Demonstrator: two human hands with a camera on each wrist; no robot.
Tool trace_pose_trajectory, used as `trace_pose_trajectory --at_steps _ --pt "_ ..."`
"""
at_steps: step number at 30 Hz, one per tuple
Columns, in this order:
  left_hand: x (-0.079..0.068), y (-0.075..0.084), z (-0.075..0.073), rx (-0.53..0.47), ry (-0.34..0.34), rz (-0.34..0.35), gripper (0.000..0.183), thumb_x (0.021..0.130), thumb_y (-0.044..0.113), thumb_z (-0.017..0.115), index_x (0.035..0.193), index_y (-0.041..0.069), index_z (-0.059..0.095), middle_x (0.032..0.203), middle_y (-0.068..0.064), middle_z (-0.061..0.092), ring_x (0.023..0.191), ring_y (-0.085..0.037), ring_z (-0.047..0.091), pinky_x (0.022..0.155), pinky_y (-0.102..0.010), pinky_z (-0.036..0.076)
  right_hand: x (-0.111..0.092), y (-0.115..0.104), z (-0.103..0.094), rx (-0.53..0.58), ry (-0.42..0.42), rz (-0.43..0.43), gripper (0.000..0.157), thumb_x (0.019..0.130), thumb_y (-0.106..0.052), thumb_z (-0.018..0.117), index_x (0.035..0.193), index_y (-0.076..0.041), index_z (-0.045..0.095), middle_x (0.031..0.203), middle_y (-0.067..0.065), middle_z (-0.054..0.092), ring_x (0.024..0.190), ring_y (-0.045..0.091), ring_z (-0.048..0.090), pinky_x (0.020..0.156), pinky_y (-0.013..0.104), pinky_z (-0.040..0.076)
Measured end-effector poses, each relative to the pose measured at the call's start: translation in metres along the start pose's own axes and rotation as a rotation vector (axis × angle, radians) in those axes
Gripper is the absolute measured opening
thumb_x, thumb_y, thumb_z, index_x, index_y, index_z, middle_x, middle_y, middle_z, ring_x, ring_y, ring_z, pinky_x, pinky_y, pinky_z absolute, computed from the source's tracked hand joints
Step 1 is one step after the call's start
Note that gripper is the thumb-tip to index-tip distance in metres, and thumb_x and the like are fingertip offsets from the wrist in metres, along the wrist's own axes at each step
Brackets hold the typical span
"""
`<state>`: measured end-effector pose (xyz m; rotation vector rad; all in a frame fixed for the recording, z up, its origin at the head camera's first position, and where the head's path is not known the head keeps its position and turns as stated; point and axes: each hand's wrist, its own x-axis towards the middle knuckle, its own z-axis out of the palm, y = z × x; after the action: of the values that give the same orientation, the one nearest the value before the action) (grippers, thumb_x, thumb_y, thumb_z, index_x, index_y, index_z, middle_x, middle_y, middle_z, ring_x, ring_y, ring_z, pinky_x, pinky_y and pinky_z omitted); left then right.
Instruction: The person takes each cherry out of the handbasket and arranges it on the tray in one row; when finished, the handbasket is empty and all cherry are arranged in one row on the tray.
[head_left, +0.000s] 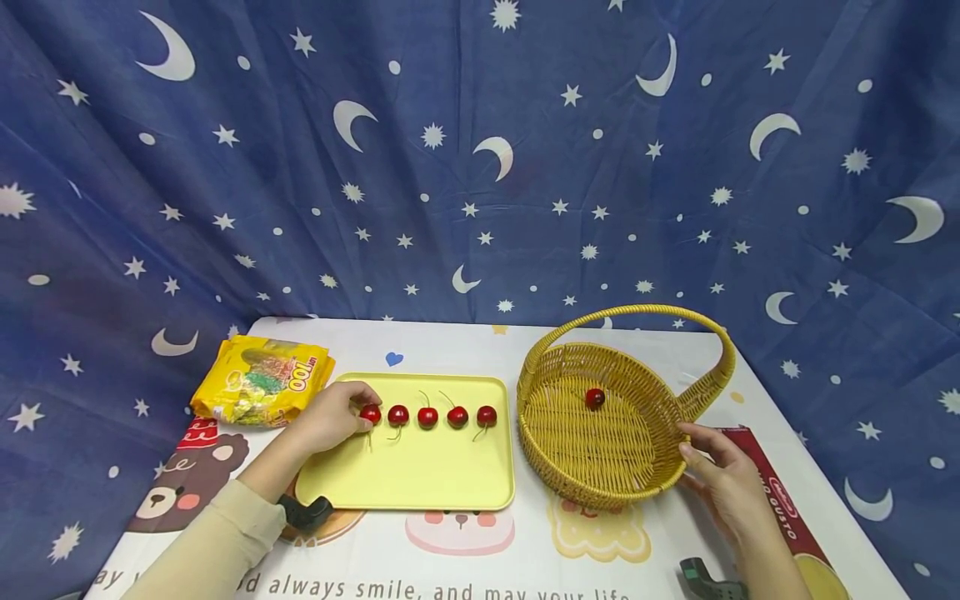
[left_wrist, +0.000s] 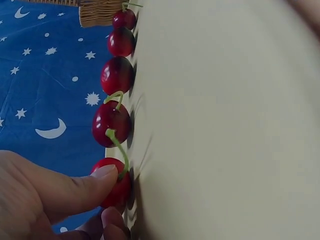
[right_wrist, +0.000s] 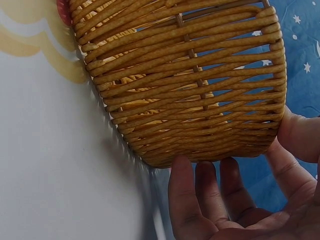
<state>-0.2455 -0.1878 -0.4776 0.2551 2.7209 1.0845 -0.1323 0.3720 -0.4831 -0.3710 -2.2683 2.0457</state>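
Observation:
In the head view my left hand (head_left: 334,414) is over the left part of a pale yellow tray (head_left: 405,483). Its thumb and fingers pinch a red cherry (left_wrist: 118,187), the leftmost of a row lying across the tray. Beside it are several more cherries (head_left: 427,417) with green stems. My right hand (head_left: 723,475) grips the right side of a round woven basket (head_left: 592,492) near the foot of its tall handle. The right wrist view shows fingertips (right_wrist: 182,172) against the basket's outer wall. One dark red cherry (head_left: 595,398) lies inside the basket.
A yellow snack packet (head_left: 262,382) lies left of the tray. Partly under my right forearm is a dark red packet (head_left: 780,492). The table has a printed white cloth (head_left: 465,575), and a blue curtain (head_left: 420,167) with moons and stars hangs behind.

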Motion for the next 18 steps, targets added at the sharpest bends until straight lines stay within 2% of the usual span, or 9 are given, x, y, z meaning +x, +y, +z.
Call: trace_pose_trajectory --at_steps 3,7,15,18 --pt "-0.0002 -0.0002 -0.0006 -0.004 -0.001 0.016 0.032 0.086 0.001 0.084 0.117 0.006 0.075 0.117 -0.015 0.073 0.108 -0.029 0.065 0.099 -0.05 0.053 -0.0003 -0.0001 0.0003 0.006 0.001 -0.003 0.04 0.105 -0.016 0.071 0.144 -0.012 0.065 0.119 -0.016 0.063 0.107 0.0 0.062 0.084 0.024 0.062" --pt "0.0001 0.0006 -0.0017 -0.006 0.003 0.04 0.034 0.086 0.0 0.084 0.118 0.005 0.075 0.116 -0.016 0.074 0.108 -0.03 0.067 0.096 -0.047 0.054 -0.0009 0.0 -0.0006 0.01 0.0 0.0 0.038 0.105 -0.016 0.071 0.143 -0.014 0.067 0.118 -0.016 0.063 0.105 0.0 0.063 0.083 0.024 0.062" --pt "0.0 0.0028 -0.0032 -0.006 0.002 0.037 0.034 0.086 -0.002 0.082 0.119 0.004 0.075 0.116 -0.017 0.073 0.107 -0.03 0.066 0.092 -0.044 0.054 -0.0001 -0.0008 -0.0002 0.012 0.004 -0.005 0.038 0.104 -0.015 0.071 0.143 -0.013 0.067 0.118 -0.016 0.064 0.105 0.0 0.062 0.083 0.026 0.063" --pt "-0.0009 0.0068 -0.0052 -0.015 0.001 0.031 0.036 0.087 -0.003 0.081 0.121 0.003 0.074 0.118 -0.019 0.072 0.102 -0.029 0.068 0.087 -0.041 0.055 -0.0003 -0.001 -0.0007 -0.003 0.001 0.005 0.038 0.104 -0.016 0.072 0.143 -0.015 0.067 0.118 -0.018 0.063 0.107 -0.001 0.061 0.083 0.025 0.062"
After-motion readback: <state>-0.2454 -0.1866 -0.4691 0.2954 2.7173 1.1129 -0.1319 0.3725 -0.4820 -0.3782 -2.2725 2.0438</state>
